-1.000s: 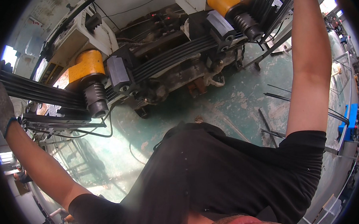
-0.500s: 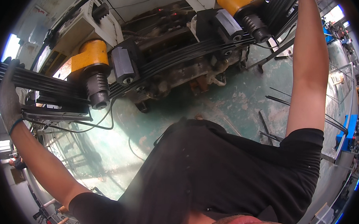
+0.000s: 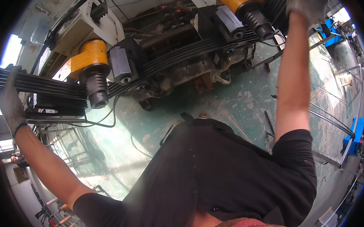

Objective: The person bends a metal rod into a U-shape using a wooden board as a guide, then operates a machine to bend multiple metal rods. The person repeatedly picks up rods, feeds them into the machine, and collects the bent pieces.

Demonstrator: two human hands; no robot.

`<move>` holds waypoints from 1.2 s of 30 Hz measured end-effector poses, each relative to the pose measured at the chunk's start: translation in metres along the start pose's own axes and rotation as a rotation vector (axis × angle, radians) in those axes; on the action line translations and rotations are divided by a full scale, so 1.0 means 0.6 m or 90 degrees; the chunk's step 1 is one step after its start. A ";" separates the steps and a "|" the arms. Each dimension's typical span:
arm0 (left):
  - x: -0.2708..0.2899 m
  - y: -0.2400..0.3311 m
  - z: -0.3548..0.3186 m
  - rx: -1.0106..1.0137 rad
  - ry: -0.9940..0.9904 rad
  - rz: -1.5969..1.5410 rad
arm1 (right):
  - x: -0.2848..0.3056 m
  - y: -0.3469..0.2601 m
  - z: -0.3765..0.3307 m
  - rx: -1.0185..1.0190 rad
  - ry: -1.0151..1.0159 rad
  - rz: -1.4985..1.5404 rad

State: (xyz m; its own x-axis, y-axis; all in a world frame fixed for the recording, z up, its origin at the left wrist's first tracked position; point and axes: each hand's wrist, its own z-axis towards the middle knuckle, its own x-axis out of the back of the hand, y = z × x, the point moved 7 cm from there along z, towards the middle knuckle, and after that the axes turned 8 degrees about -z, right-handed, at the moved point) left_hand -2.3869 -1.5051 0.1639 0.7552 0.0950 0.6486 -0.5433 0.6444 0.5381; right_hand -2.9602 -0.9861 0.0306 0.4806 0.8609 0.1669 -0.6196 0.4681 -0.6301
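A bundle of long, thin black metal bars (image 3: pixel 179 56) runs across the machine from left to upper right. My left hand (image 3: pixel 11 100), in a grey glove, is closed around the bundle near its left end, and the bar tips stick out past it. At the upper right my gloved right hand (image 3: pixel 308 5) is against the other end of the bars; it is blurred and its fingers are hidden. Between my hands, two yellow machine heads (image 3: pixel 89 56) with dark ribbed cylinders (image 3: pixel 96 91) stand next to the bars, beside grey angled blocks (image 3: pixel 120 62).
The machine's dark frame (image 3: pixel 188 74) lies under the bars. A black cable (image 3: pixel 114 114) loops below the left head. Loose metal bars (image 3: pixel 268 122) lie on the worn green floor (image 3: pixel 222 107). A metal rack (image 3: pixel 340 157) and blue equipment (image 3: pixel 355 136) stand at right.
My right hand has come inward from the top right edge, into view, with its arm shifted left. My left hand stays on the bars, slightly to the right in view.
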 end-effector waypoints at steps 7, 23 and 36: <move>-0.021 0.025 -0.039 0.098 0.031 -0.028 | -0.045 0.078 -0.501 -0.604 -0.467 0.498; -0.066 0.004 -0.080 0.199 0.160 -0.333 | -0.227 0.028 -0.585 -1.141 -0.345 0.935; 0.005 -0.006 -0.361 -0.014 0.011 0.458 | 0.073 0.112 -0.563 -1.009 -0.154 0.818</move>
State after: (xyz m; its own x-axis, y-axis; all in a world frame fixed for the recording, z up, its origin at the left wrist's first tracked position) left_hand -2.3031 -1.3425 0.0475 0.2194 0.5136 0.8295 -0.9008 0.4332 -0.0299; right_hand -2.7709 -0.9844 -0.2606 0.1441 0.5508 -0.8221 0.5638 -0.7285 -0.3892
